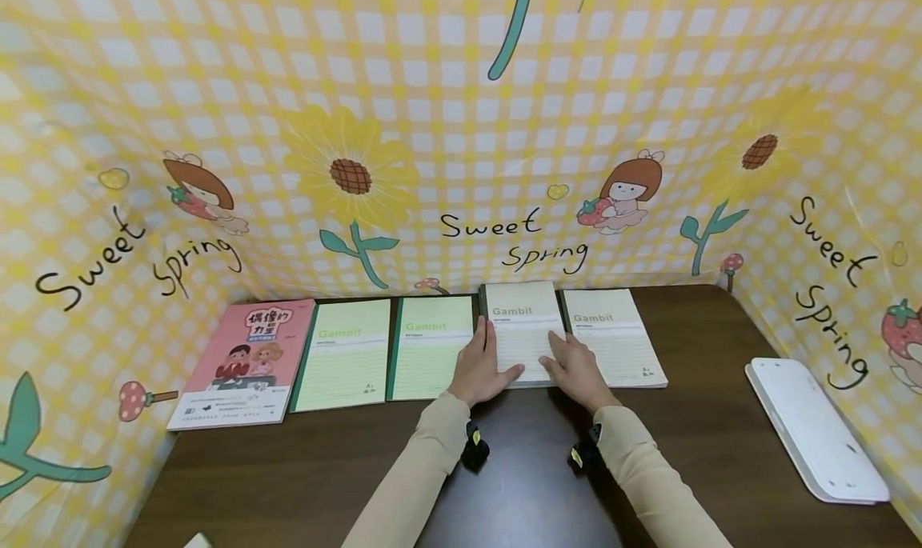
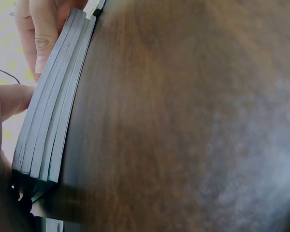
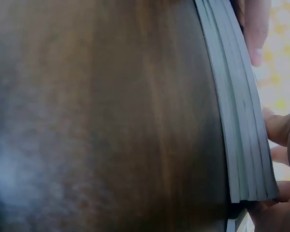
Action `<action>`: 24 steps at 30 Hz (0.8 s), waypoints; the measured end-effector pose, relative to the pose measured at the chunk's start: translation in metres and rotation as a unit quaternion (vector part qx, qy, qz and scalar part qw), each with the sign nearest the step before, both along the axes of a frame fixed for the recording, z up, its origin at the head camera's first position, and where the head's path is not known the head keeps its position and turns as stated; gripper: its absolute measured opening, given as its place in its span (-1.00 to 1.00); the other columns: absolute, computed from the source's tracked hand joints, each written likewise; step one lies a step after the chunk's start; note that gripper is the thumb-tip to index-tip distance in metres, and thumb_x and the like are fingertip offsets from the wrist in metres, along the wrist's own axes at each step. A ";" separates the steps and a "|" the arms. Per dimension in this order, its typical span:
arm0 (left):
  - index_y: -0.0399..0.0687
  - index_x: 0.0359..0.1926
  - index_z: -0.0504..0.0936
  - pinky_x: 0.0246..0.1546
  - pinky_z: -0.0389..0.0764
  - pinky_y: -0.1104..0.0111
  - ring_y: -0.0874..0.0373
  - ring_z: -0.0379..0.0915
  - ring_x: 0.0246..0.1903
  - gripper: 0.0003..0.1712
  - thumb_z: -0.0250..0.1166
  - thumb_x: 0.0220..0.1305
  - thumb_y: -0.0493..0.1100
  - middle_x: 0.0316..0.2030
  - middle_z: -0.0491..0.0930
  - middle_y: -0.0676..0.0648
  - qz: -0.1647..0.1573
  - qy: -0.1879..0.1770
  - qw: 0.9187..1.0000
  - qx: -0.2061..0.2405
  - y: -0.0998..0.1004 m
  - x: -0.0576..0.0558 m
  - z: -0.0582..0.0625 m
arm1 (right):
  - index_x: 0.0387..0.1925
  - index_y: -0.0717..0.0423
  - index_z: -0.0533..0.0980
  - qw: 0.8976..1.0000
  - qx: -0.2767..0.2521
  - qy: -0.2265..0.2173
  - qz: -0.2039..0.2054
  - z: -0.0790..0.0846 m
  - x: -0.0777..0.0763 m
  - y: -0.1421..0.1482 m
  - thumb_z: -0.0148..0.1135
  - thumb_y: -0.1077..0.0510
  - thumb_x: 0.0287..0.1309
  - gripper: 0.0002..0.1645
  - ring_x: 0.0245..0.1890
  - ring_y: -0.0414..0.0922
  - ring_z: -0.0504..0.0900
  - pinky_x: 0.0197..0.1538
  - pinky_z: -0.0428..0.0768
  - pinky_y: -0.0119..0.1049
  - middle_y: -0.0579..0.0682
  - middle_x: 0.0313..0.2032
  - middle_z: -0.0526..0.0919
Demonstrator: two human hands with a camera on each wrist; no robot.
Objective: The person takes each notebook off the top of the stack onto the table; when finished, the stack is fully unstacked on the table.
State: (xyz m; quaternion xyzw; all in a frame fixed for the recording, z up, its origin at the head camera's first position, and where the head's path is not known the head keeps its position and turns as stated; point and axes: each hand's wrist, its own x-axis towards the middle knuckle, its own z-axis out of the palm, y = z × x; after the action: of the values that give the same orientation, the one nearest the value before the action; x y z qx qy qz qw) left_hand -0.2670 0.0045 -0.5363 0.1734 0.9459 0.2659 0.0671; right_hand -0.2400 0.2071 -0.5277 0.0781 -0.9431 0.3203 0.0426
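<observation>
A stack of notebooks (image 1: 524, 344) with pale "Gambit" covers and a dark spine lies near the back of the table. My left hand (image 1: 477, 372) rests at its left side, thumb spread over the front part of the cover. On the opposite side my right hand (image 1: 578, 370) touches the stack, with the thumb and a finger over the cover. Several layered page edges (image 2: 50, 106) show in the left wrist view, roughly flush. From the right wrist view, fingertips (image 3: 287, 191) of my right hand sit at the stack's corner.
Left of the stack lie two light-green notebooks (image 1: 432, 364) (image 1: 342, 372) and a pink book (image 1: 248, 356). Another pale notebook (image 1: 615, 344) lies beside it on the right. A white flat case (image 1: 817, 428) stands at the table's right edge. Yellow checked cloth (image 1: 461, 132) encloses the table (image 1: 324, 468).
</observation>
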 end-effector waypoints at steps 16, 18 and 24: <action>-0.26 0.51 -0.25 0.42 0.07 -0.01 -0.12 -0.23 0.51 0.15 0.14 0.28 0.32 0.53 -0.35 -0.25 -0.005 -0.008 1.000 0.003 0.002 -0.002 0.005 | 0.29 0.33 0.36 0.998 -0.037 -0.021 -0.042 0.002 -0.007 0.003 0.27 0.16 0.21 -0.35 0.30 0.40 0.28 0.30 0.24 0.28 0.44 0.25 0.39; -0.25 0.51 -0.25 0.42 0.07 -0.01 -0.11 -0.24 0.51 0.16 0.15 0.28 0.32 0.53 -0.35 -0.25 -0.008 -0.013 1.000 0.004 0.001 -0.001 0.004 | 0.28 0.31 0.38 0.997 -0.050 -0.031 -0.053 0.002 -0.008 0.003 0.29 0.18 0.19 -0.36 0.33 0.36 0.27 0.31 0.27 0.23 0.40 0.25 0.40; -0.25 0.52 -0.23 0.43 0.08 0.02 -0.10 -0.23 0.51 0.15 0.14 0.28 0.33 0.53 -0.34 -0.23 -0.011 -0.011 1.000 0.005 0.000 0.000 0.005 | 0.27 0.32 0.39 0.995 -0.061 -0.038 -0.064 0.003 -0.008 0.002 0.29 0.21 0.18 -0.36 0.33 0.35 0.26 0.32 0.26 0.21 0.40 0.25 0.40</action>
State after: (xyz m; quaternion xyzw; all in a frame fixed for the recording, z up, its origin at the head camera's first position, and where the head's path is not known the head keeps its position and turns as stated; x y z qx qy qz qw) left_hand -0.2675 0.0048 -0.5317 0.1815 0.9418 0.2717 0.0791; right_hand -0.2475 0.2093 -0.5249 0.0022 -0.9259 0.3764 0.0316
